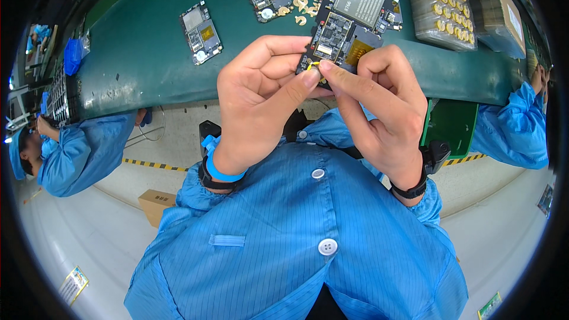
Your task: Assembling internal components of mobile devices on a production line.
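Blue smock (255, 213) up front in the head cam, left hand (261, 98) pinching the circuit board (333, 34) over the edge of the counter (148, 35), right hand (385, 104) nearly closed by the yellow bit (313, 66) (can't tell if gripped), so brace that corner and press gently.

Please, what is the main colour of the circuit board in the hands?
Mostly black; the circuit board shows best in the head view.
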### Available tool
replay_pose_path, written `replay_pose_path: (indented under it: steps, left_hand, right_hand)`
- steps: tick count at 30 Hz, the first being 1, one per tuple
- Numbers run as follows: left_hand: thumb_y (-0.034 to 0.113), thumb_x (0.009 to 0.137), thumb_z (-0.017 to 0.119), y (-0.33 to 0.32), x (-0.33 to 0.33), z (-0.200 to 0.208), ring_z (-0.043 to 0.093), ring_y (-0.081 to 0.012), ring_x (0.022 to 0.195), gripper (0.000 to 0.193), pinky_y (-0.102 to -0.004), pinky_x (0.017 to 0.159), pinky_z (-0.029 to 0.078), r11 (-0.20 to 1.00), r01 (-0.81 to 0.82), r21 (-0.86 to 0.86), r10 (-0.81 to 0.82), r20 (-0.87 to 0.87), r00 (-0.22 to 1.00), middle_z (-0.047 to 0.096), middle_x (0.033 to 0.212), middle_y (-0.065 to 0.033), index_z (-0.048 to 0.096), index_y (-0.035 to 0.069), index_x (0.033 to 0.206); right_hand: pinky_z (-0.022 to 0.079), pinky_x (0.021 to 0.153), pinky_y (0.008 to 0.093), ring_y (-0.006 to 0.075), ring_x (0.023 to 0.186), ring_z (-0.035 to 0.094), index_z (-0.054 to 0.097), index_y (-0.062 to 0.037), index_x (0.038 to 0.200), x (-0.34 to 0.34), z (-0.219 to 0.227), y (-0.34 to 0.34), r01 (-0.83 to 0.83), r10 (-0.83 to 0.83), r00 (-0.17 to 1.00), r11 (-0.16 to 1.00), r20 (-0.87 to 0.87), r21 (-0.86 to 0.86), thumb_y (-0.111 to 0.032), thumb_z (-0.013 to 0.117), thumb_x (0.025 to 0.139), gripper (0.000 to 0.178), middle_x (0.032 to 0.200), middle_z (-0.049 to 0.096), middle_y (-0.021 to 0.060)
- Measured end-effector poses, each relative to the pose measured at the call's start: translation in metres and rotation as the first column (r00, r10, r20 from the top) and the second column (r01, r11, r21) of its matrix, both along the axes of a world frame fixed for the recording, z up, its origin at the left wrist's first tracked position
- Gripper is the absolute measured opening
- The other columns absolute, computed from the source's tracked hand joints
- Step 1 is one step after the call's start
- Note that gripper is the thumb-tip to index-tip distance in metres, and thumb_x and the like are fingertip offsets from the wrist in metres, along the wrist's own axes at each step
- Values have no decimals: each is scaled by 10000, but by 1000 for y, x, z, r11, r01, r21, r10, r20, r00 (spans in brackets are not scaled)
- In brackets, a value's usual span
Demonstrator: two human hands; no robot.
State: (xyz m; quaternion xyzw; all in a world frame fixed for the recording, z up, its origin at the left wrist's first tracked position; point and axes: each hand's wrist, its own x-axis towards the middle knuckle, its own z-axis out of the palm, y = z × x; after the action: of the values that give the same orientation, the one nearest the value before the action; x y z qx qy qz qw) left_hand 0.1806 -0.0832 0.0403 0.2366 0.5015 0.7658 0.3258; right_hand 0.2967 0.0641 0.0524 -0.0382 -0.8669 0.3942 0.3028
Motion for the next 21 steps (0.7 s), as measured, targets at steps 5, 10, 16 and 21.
replay_pose_path:
  steps: [5,10,16,21]
  left_hand:
    - [-93,1005,581,1,0,2,726,-261,1089,315,-393,930,641,1000,-7,4,7,12,1000,714,1190,-262,513,-124,1311]
    - [-61,1009,585,0,-5,1,725,-281,1107,329,-426,931,646,1000,13,-5,-13,10,1000,704,1216,-265,512,-122,1324]
    - [-37,1013,584,0,-4,3,713,-285,1136,338,-428,921,651,1000,12,-14,-11,34,999,687,1253,-272,506,-122,1330]
    - [-3,1019,592,0,-1,5,706,-290,1155,386,-424,930,650,1000,26,-12,-26,51,998,670,1287,-280,488,-124,1370]
  right_hand:
    - [386,556,272,153,700,485,790,-23,1124,-1,1,0,-4,4,1000,1000,-2,12,113,757,727,421,891,481,54]
    - [394,558,277,156,692,487,787,-27,1132,-3,-1,0,3,-3,1000,1000,-14,24,112,748,729,428,893,479,56]
    - [409,565,276,146,680,495,778,-22,1145,-3,0,2,-27,27,1000,1000,14,-14,106,748,761,406,899,489,59]
    - [432,559,245,103,646,547,770,-17,1136,-3,-9,4,12,-21,998,986,-53,-166,102,740,829,331,922,570,64]
